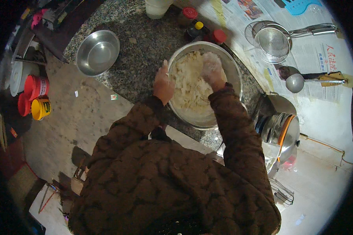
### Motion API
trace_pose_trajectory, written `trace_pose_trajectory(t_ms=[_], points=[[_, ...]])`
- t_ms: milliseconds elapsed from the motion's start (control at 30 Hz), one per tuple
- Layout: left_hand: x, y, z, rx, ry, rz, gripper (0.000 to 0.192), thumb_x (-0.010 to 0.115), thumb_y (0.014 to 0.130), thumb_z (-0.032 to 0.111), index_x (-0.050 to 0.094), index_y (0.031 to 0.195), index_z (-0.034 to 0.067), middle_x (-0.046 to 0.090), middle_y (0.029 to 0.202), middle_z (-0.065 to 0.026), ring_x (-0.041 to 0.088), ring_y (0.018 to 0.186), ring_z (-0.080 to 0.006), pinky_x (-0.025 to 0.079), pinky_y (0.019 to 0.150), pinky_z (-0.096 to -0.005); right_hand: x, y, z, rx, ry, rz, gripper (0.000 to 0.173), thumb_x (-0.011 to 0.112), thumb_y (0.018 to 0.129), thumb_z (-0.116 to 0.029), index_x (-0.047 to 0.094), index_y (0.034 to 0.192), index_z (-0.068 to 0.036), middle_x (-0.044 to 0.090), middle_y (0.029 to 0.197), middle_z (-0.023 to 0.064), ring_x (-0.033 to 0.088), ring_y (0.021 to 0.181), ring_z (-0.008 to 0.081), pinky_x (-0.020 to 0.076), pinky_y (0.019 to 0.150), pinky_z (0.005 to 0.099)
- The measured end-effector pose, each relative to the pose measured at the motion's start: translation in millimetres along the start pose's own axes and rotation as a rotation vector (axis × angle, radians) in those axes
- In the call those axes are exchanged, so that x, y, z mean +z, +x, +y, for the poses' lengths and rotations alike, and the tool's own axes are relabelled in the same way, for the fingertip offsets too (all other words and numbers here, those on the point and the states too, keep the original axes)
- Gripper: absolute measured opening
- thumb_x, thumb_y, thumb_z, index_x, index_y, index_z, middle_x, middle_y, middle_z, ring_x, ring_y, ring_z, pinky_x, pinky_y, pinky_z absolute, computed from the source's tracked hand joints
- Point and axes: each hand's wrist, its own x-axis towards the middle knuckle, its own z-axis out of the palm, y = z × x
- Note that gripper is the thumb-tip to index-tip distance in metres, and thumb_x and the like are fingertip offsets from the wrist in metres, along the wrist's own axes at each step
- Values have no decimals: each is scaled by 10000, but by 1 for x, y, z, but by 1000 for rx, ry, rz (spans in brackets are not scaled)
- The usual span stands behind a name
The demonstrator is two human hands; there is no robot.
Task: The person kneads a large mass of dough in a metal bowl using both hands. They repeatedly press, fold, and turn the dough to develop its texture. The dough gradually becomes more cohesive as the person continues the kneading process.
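A large round metal basin [237, 70] stands on the speckled stone counter, with pale, lumpy dough [191, 82] inside it. My right hand [213, 70], coated white with flour or dough, presses on the dough near the basin's far right side; its fingers are bent, and whether they grip any dough cannot be told. At the left rim rests my left hand [164, 83], fingers pointing away from me, its thumb side against the basin wall. Some white dough sticks to that hand. Both forearms are in brown quilted sleeves.
An empty metal bowl [97, 53] sits at the counter's left edge. Bottles with red and yellow caps [199, 25] and a whitish tub [158, 8] stand behind the basin. Strainers [272, 43] and a ladle [295, 83] hang on the newspapered wall; stacked metal pots [278, 132] are at right.
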Motion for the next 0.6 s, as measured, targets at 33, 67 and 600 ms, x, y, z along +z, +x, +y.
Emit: trace_pose_trajectory(t_ms=[33,67,600], points=[[1,0,-2,46,45,23,706,521,789,-15,242,1437,-31,432,1287,-253,423,1162,-424,370,984,-470,-1,-1,12,-111,-373,135,242,690,682,-120,637,906,-45,664,949,130,628,929,314,500,792,404],[3,-1,-4,89,85,44,707,523,802,-3,224,1443,-27,463,1231,-248,455,1090,-433,393,939,-495,2,2,21,-36,-162,21,278,707,675,-129,640,930,-41,662,955,139,628,922,319,501,787,405],[-25,34,-17,-119,88,-70,660,560,750,-28,376,1383,-22,547,1203,-264,581,1043,-395,489,846,-415,-62,-50,-33,56,686,-268,240,540,877,-209,646,1045,-77,627,909,104,585,841,239,472,738,365]])
